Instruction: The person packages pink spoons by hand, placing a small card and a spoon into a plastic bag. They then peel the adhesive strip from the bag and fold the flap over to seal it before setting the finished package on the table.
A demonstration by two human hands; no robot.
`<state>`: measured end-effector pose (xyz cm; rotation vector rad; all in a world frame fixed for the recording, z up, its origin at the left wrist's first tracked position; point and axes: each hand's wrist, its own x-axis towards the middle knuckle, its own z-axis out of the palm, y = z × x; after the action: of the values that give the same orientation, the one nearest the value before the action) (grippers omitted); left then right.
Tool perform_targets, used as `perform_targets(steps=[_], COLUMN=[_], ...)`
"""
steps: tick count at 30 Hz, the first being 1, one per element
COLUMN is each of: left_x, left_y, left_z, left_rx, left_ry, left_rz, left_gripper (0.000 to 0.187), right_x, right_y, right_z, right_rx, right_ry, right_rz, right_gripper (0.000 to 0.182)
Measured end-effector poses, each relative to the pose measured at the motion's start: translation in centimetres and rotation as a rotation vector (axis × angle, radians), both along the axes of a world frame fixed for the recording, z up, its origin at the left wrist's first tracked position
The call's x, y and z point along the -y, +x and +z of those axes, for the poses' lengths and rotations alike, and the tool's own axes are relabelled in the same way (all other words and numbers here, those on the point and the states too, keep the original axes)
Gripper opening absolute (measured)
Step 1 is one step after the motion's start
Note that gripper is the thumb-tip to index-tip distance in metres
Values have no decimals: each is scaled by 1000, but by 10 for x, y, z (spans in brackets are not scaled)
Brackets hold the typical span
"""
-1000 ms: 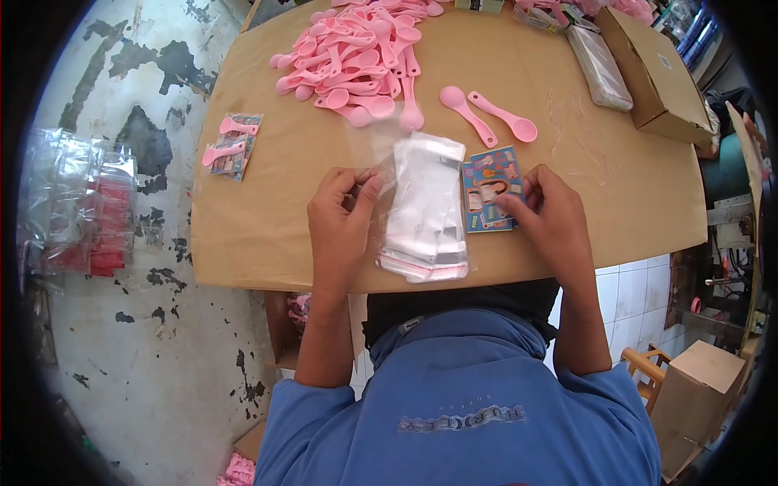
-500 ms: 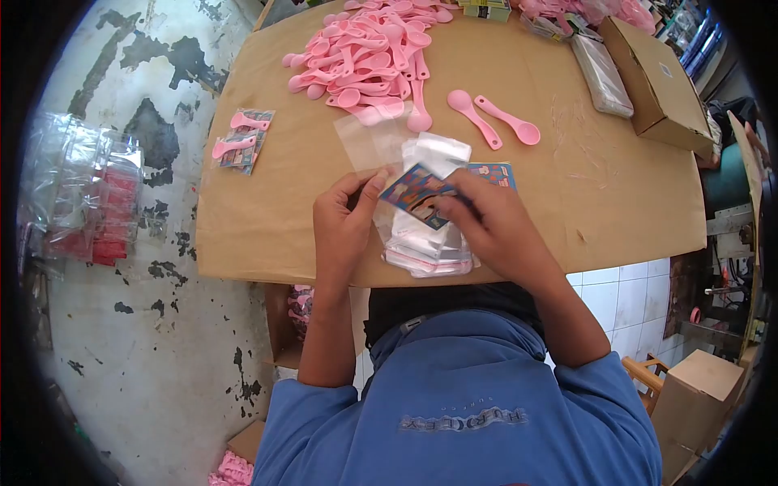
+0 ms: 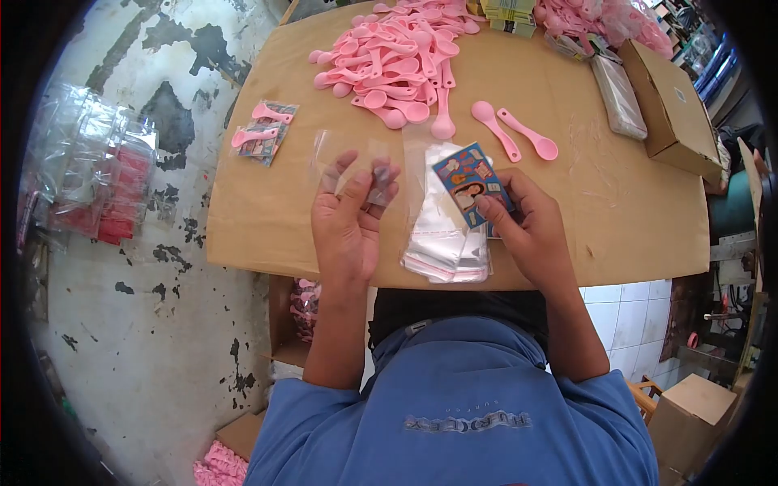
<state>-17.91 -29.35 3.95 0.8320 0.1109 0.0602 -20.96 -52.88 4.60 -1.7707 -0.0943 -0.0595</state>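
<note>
My left hand (image 3: 348, 223) is raised over the table's front part, fingers curled around a thin clear plastic bag (image 3: 322, 152). In my right hand (image 3: 531, 231) a blue printed card (image 3: 468, 182) is pinched, its picture side up and tilted. Between the hands lies a stack of clear plastic bags (image 3: 438, 243), partly under the card. Beyond it are a loose pink measuring spoon (image 3: 494, 131) and a second pink spoon (image 3: 528, 135). A large heap of pink spoons (image 3: 389, 61) covers the far side of the table.
Bagged cards with pink spoons (image 3: 263, 138) lie at the table's left edge. A cardboard box (image 3: 668, 109) and a pack of clear bags (image 3: 618, 97) stand at the right. Yellowish card stacks (image 3: 510, 18) sit at the back. Plastic-wrapped packs (image 3: 97, 170) are on the left.
My hands have moved apart. The left has drawn left with the clear bag, now spread across its fingers; the right has shifted right with the card. The camera view has shifted slightly.
</note>
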Motion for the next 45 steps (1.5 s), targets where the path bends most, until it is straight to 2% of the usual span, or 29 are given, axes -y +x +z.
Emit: perform_targets(steps=[6, 12, 21, 27, 34, 42, 45], left_x=[18, 34, 38, 41, 41, 49, 48], left_y=[-2, -4, 0, 0, 0, -4, -4], left_z=[-7, -1, -8, -6, -8, -7, -10], left_rx=[62, 19, 50, 13, 33, 40, 40], left_ry=[118, 56, 50, 42, 109, 2, 30], left_rz=[-7, 5, -40, -35, -12, -91, -92], left_gripper=[28, 24, 28, 29, 32, 34, 33], right_x=[-1, -5, 15, 8, 13, 6, 11], right_y=[-2, 1, 7, 8, 1, 5, 5], right_z=[12, 7, 7, 6, 8, 7, 11], right_rx=[-150, -162, -213, -177, -205, -186, -265], right_ry=[275, 380, 135, 233, 242, 217, 147], right_rz=[176, 144, 266, 89, 125, 118, 240], right_gripper=[22, 24, 24, 24, 24, 22, 21])
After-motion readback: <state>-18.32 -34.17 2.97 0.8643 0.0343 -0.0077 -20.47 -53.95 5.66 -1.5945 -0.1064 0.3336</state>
